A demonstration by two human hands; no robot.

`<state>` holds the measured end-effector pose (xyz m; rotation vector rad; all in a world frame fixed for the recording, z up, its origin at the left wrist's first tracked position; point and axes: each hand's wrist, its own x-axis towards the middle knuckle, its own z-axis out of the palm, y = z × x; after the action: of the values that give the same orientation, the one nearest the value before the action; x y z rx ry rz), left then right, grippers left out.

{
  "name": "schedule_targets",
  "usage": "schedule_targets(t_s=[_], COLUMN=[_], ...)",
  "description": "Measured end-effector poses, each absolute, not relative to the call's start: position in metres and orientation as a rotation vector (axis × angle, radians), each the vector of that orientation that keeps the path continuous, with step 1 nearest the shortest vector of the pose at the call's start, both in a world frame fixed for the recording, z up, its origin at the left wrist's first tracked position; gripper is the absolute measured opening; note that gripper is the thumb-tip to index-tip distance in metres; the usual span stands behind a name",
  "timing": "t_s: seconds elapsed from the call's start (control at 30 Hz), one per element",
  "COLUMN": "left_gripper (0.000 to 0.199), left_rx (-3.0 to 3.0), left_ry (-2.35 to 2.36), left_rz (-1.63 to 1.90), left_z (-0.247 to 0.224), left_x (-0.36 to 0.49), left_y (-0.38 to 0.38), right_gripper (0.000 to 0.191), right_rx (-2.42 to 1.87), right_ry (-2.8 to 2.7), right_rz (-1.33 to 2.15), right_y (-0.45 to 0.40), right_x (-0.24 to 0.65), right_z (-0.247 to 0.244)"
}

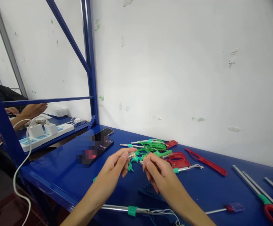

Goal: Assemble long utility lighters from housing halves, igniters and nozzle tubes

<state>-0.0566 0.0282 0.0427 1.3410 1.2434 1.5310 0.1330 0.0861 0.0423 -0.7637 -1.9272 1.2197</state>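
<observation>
Head cam: smooth blue tabletop lies below grip; L hand & R hand both pinch; flat green plastic pcs sit just beyond; L clamps short shiny cylinder, R smaller shiny bit, mat'l unclear.

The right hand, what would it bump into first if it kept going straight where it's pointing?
Probably the small green piece just ahead of the right hand. It's hard to tell how deep that sits, so the hand might pass over it.
</observation>
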Motion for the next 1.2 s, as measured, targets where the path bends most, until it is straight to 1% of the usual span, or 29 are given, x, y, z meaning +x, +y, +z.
schedule_targets(t_s=[0.13,0.47,1.03,1.2], left_gripper=[0.054,0.049,0.036,0.036], left_rx=[1.408,1.416,1.42,1.428], left_ry=[1.221,1.135,1.055,1.062], left_rz=[1.469,1.468,1.415,1.441], left_z=[0.043,0.041,0.041,0.04], left_x=[-0.052,-0.047,-0.044,-0.042], left_y=[0.022,0.024,0.021,0.022], right_gripper=[0.043,0.04,0.045,0.046], right_rx=[-0.747,-0.709,-0.645,-0.627], right_ry=[-1.882,-1.751,-1.773,-1.769], right_rz=[1.232,1.286,1.333,1.349], right_y=[0.078,0.079,0.078,0.078], right_x=[0.132,0.135,0.137,0.137], right_z=[0.041,0.043,0.044,0.043])
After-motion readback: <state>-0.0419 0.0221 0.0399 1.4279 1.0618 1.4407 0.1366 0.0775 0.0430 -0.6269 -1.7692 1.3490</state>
